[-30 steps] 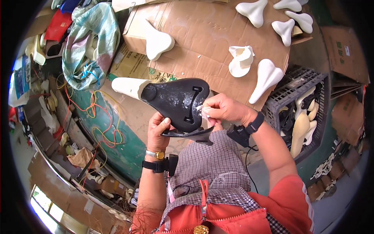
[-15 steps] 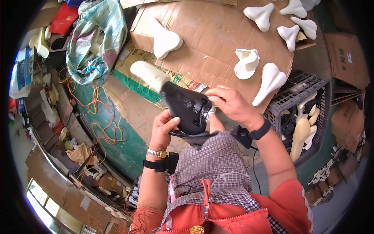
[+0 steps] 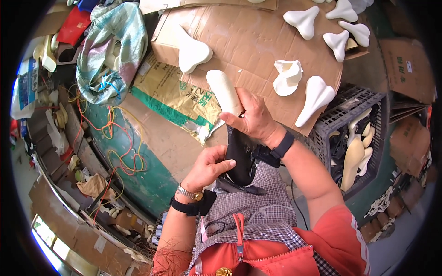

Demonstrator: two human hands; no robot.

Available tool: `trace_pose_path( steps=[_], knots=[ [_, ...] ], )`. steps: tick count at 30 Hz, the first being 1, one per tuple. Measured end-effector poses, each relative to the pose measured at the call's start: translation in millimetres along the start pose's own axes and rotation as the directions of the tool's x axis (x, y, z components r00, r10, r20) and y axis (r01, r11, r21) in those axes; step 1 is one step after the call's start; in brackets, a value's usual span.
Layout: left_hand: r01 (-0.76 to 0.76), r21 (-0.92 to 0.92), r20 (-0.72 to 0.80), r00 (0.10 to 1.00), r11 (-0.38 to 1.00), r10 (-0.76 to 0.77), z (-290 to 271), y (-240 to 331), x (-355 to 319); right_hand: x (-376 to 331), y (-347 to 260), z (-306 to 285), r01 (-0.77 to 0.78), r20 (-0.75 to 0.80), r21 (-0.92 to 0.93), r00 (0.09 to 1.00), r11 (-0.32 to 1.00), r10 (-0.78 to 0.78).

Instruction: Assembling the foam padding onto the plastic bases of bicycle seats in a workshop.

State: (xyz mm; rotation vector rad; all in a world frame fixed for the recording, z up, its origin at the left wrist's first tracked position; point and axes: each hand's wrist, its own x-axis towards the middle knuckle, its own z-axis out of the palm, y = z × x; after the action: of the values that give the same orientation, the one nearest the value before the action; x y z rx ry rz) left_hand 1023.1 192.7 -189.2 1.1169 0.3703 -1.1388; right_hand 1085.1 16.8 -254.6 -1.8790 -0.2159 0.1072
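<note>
A bicycle saddle is held in front of my apron, its rounded cream nose (image 3: 223, 92) pointing away from me. A black cover (image 3: 240, 158) wraps its nearer part, and a loose black flap (image 3: 239, 186) hangs over my lap. My left hand (image 3: 209, 168) is closed on the left edge of the cover, thumb on top. My right hand (image 3: 253, 117) is wrapped round the middle of the saddle, where cream meets black. The underside of the saddle is mostly hidden.
White saddle pieces (image 3: 316, 99) lie on the cardboard-covered surface (image 3: 239, 37) beyond my hands. To the right stands a dark plastic crate (image 3: 340, 112) holding several saddle parts. A woven sack (image 3: 133, 50) sits at the far left, with orange and yellow cords (image 3: 122, 138) on the green surface.
The saddle has turned more upright and moved right. My right hand has shifted from the cover's near right edge to the saddle's middle; my left hand has come closer to me and rightward.
</note>
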Motion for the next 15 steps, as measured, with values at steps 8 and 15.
trace_pose_path(
  steps=[8, 15],
  knots=[
    [0.009, -0.075, 0.067, 0.998, 0.997, -0.004, -9.0, -4.7, -13.1, 5.2, 15.5, -30.3, 0.133, -0.013, -0.083, 0.991, 0.988, -0.134],
    [0.186, 0.186, 0.016, 0.981, 0.965, -0.193, -37.5, -39.5, -39.2, 2.2, 131.9, -158.2, -0.476, -0.439, -0.472, 0.857, 0.742, 0.271]
  ],
)
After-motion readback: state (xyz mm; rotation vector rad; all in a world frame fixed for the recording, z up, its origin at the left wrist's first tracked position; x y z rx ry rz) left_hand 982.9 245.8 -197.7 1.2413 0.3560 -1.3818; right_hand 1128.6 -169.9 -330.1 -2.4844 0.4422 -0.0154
